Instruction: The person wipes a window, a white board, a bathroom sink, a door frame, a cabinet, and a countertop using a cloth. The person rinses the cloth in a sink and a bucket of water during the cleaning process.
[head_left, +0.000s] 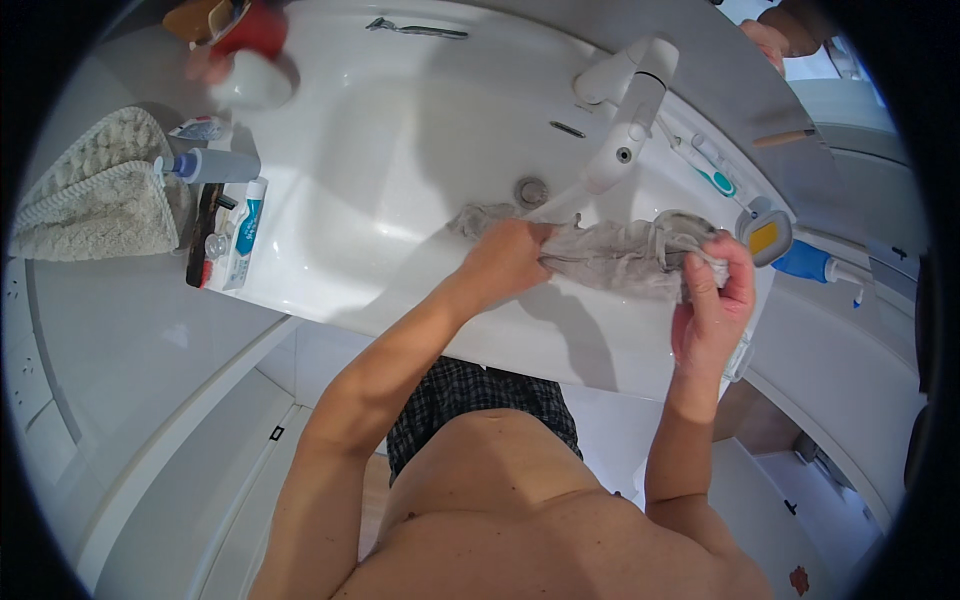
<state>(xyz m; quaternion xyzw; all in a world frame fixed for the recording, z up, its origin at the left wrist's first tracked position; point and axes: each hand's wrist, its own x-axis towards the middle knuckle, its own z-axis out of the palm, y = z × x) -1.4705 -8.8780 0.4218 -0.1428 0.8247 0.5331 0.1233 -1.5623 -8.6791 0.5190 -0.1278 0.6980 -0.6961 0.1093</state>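
A wet, thin grey fabric piece (611, 251), perhaps a garment, stretches between my hands over the right half of a white washbasin (360, 247). My left hand (504, 259) is closed around its middle, and a bunched end trails out to the left near the round drain plug (531, 192). At the other end, my right hand (712, 296) pinches the bunched upper edge between thumb and fingers. Above the fabric, the spout of a white mixer tap (626, 139) points down toward the basin. No water stream can be made out clearly.
A razor (420, 30) lies on the back rim. An electric toothbrush (705, 169), a yellow-centred container (765, 236) and a blue bottle (802, 261) line the right side. On the left are a pump bottle (221, 166), a toothpaste tube (246, 229), a folded beige towel (112, 195) and a red cup (259, 30).
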